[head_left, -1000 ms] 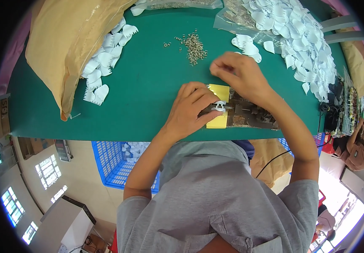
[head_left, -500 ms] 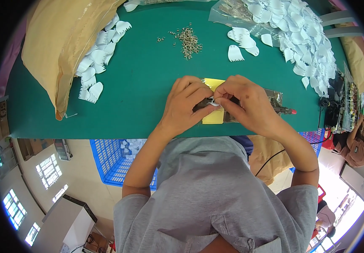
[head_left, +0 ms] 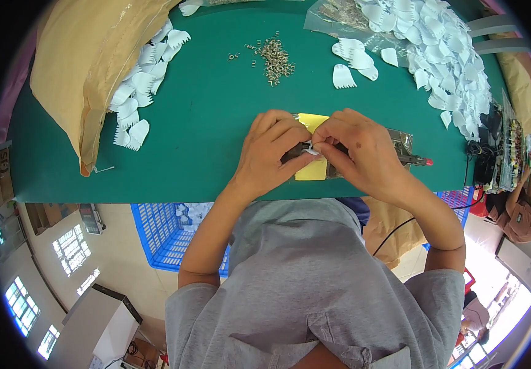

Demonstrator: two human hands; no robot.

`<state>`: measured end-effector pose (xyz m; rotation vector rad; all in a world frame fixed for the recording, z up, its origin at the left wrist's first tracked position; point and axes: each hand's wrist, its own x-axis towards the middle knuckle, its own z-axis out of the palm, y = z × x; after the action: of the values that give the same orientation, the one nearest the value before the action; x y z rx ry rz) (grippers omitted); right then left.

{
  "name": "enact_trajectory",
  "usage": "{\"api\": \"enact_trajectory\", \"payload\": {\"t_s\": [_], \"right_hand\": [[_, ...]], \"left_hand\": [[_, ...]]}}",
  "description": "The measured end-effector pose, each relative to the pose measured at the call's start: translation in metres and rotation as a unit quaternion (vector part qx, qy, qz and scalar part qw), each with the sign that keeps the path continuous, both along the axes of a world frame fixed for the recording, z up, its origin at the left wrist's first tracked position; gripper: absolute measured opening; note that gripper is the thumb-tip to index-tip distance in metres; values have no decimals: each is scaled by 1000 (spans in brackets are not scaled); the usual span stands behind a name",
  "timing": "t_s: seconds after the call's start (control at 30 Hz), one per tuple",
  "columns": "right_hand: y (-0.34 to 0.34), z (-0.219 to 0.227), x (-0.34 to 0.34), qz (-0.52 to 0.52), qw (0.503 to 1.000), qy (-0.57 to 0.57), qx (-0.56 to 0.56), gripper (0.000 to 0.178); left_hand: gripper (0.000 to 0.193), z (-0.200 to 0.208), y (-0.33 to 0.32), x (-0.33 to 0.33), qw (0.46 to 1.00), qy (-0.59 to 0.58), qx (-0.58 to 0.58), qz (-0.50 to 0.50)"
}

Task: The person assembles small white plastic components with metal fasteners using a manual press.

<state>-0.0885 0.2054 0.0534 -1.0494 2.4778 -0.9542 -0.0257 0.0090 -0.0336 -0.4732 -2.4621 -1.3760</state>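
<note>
My left hand (head_left: pixel 274 150) is closed, thumb and fingers pinching a small white plastic piece (head_left: pixel 313 152), mostly hidden by the fingers. From the other side, my right hand (head_left: pixel 359 149) pinches at the same spot; whatever lies between its fingertips is too small to name. Both hands rest over a yellow plate (head_left: pixel 312 173) on a dark metal fixture (head_left: pixel 401 140) near the table's front edge. A red-tipped lever (head_left: pixel 427 162) sticks out to the right of it. Beyond the hands lies a pile of tiny brass-coloured metal clips (head_left: pixel 276 61).
White toothed plastic pieces are heaped at the far right (head_left: pixel 441 61), with several more (head_left: pixel 343 77) nearer the middle. Others spill (head_left: pixel 135 104) beside a large brown paper sack (head_left: pixel 87 67) on the left. A blue basket (head_left: pixel 155 246) stands below the green table (head_left: pixel 198 129).
</note>
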Motion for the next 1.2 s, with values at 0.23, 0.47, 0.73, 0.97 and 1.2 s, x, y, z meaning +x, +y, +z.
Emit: {"api": "enact_trajectory", "payload": {"t_s": [0.23, 0.47, 0.73, 0.97, 1.2], "right_hand": [[-1, 1, -3, -74, 992, -103, -15, 12], [-20, 20, -42, 15, 978, -141, 151, 13], [-10, 7, -59, 80, 970, -190, 126, 10], [31, -44, -82, 12, 972, 227, 63, 37], [23, 17, -103, -103, 966, 46, 234, 24]], "left_hand": [[29, 2, 0, 0, 1000, 2, -2, 0], [28, 6, 1, -3, 1000, -9, -5, -10], [25, 5, 2, 1, 990, -85, 108, -40], [24, 7, 4, -2, 989, -78, 113, -59], [24, 5, 1, -1, 990, -78, 103, -48]]}}
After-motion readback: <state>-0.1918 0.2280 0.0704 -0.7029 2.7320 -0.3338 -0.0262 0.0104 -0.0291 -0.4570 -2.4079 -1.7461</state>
